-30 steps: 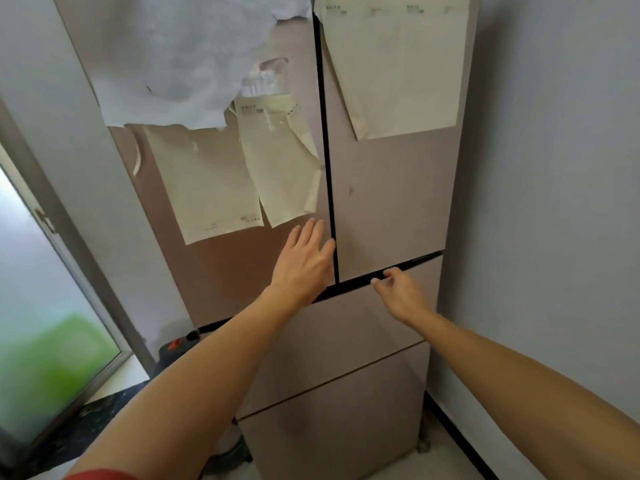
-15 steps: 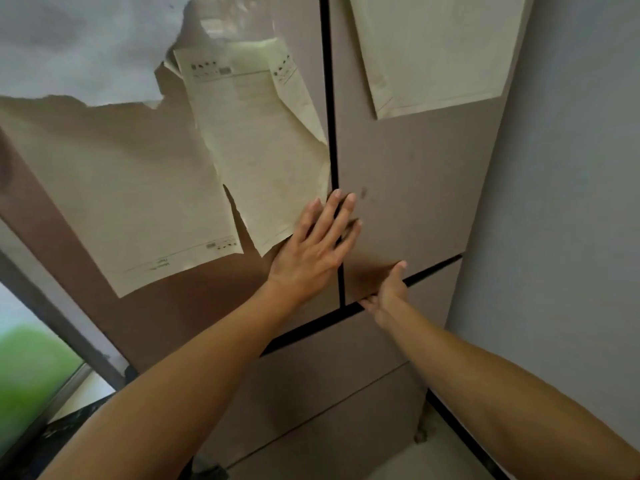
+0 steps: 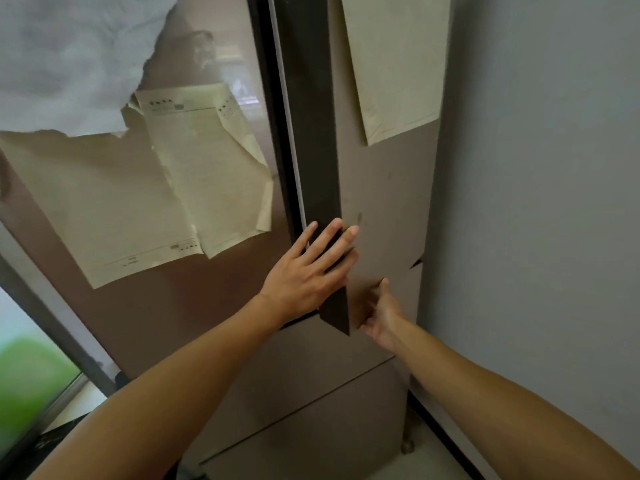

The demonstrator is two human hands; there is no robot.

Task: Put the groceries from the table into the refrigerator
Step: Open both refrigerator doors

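The pinkish-brown refrigerator fills the view, and no groceries are in sight. Its upper right door (image 3: pixel 384 202) stands slightly ajar, its dark side edge (image 3: pixel 311 133) turned toward me. My right hand (image 3: pixel 381 313) is hooked under that door's bottom corner, fingers hidden behind it. My left hand (image 3: pixel 308 271) lies flat with fingers spread across the gap, its fingertips on the dark edge. The upper left door (image 3: pixel 214 306) is closed. The inside of the refrigerator is hidden.
Yellowish paper sheets (image 3: pixel 207 161) and a white torn sheet (image 3: pixel 69 64) hang on the doors. Two drawer fronts (image 3: pixel 311 372) sit below the doors. A grey wall (image 3: pixel 536 202) stands close on the right. A glass door frame (image 3: pixel 31 375) is at the lower left.
I have come closer to the refrigerator. The right door has swung out from closed to slightly ajar under my right hand. My left hand has slid right onto the door's edge.
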